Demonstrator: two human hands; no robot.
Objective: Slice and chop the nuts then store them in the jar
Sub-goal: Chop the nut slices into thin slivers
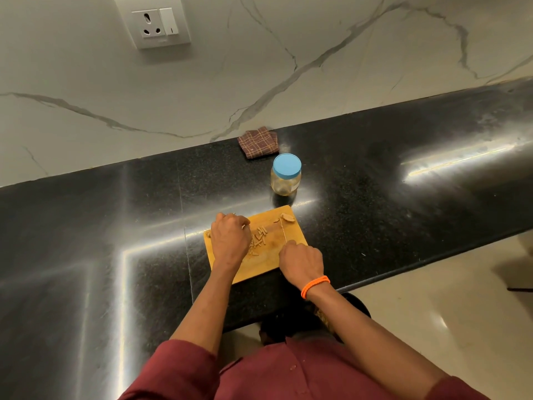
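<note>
Maroon shirt [288,373], orange wristband [315,286]

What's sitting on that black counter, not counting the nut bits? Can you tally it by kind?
Cutting board: 1
Jar with blue lid: 1
Folded checked cloth: 1
Knife, held in the right hand: 1
Total: 4

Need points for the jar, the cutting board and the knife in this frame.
jar [286,180]: head view, on the clear side wall below the blue lid.
cutting board [297,235]: head view, on bare wood by the right edge.
knife [283,230]: head view, on the thin blade seen edge-on.
</note>
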